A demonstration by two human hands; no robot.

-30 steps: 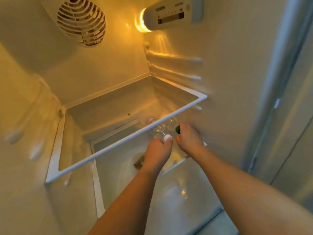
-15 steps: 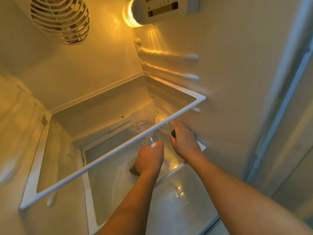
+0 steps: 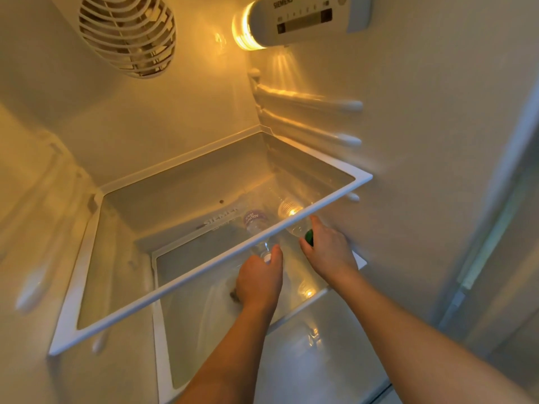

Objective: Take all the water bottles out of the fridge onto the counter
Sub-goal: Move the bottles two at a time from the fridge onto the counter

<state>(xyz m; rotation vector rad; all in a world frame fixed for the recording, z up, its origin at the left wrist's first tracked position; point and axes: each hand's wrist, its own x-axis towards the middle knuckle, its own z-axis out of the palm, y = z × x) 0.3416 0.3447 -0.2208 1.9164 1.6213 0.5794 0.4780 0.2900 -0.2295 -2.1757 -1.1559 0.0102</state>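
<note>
Inside the fridge, an upper shelf (image 3: 204, 269) spans from the left wall to the right wall. Beneath it lies a lower shelf (image 3: 157, 301). Two bottles lie on the lower shelf toward the right, side by side: the left bottle (image 3: 255, 221) and, just right of it, the right bottle (image 3: 293, 212). The left hand (image 3: 259, 279) is at the left bottle's cap, the right hand (image 3: 329, 252) at the right bottle's cap. A vent (image 3: 128, 33) sits on the back wall above, with a lamp (image 3: 300, 18) to its right.

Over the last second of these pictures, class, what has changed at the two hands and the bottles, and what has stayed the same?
Little has changed. The left hand still grips the white-capped bottle at its neck, the right hand the green-capped bottle. Both bottles remain lying on the lower shelf, under the glass shelf. Only the camera has shifted.
</note>
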